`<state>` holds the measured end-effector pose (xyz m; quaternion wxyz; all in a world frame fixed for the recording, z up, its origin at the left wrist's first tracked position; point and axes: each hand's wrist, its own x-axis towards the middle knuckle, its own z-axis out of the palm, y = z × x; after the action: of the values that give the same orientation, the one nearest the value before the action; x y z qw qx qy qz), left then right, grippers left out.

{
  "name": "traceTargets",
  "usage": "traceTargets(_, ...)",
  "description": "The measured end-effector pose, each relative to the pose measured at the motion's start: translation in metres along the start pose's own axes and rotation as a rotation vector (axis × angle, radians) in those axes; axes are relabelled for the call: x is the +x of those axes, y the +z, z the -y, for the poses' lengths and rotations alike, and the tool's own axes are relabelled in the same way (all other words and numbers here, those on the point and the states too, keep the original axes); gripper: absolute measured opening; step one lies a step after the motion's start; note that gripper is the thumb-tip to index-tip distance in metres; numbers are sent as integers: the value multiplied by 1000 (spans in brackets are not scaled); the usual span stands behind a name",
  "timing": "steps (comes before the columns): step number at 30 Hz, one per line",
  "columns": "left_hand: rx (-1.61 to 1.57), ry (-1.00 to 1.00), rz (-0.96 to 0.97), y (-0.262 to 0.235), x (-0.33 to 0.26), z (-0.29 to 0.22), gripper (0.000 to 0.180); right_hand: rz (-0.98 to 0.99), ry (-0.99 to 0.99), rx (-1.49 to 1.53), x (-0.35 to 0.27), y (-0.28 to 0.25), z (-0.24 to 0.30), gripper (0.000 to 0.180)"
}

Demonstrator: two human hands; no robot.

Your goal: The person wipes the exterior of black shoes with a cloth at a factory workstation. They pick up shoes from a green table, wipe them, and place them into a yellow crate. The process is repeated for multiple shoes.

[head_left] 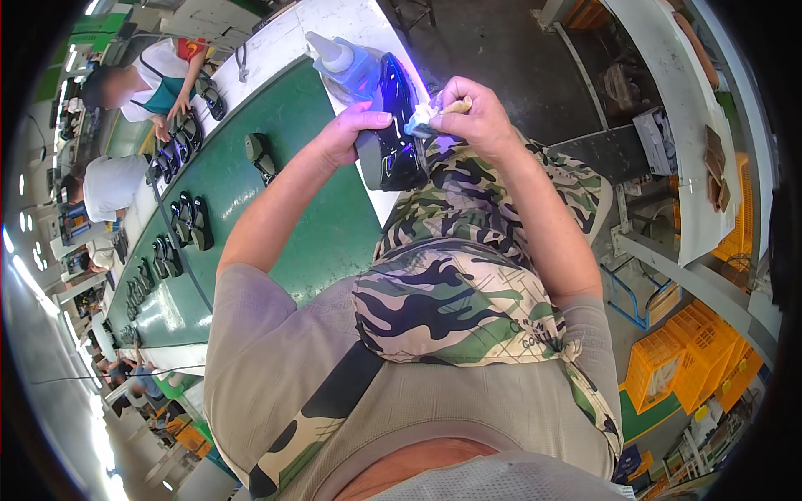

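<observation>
Left hand point(349, 134) fingers curled round a glossy black sandal point(393, 134), held just right of the green conveyor belt point(251, 217), right hand point(468, 117) pinched shut on what looks like a cloth wad point(428, 113) touching the sandal, squeeze bottle point(338, 63) just behind.

The green belt point(309, 200) is the landmark; its near stretch, just left of the left hand point(351, 134), lies bare and open to a reach; farther along it, a lone dark sandal point(261, 156) sits mid-belt, then paired sandals point(190, 221) crowd its left edge; a black cable point(180, 250) trails across that side; at the belt's far end a co-worker's hands point(171, 113) occupy the surface; right of the belt, the white bench point(342, 21) carries a blue squeeze bottle point(344, 65) close behind the glossy shoe point(397, 125); the right hand point(468, 113) closes that side.
</observation>
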<state>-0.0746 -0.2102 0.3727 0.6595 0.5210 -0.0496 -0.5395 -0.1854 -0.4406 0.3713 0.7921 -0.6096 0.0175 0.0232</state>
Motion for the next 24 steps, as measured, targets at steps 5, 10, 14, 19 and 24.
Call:
traceTargets(5,-169,-39,4,-2,14,9,48,1,-68,-60,-13,-8,12,22)
traceTargets(10,-299,-68,-43,10,22,19,46,2,-206,-90,-24,-16,20,22)
traceTargets(14,-387,-39,-22,21,28,26,47,-8,-256,-108,-33,-23,23,22)
traceTargets(19,-511,-40,-4,29,36,37,47,-39,-353,-198,-42,-33,26,22)
traceTargets(24,-604,14,19,32,34,44,48,-108,-379,-172,-43,-28,25,21)
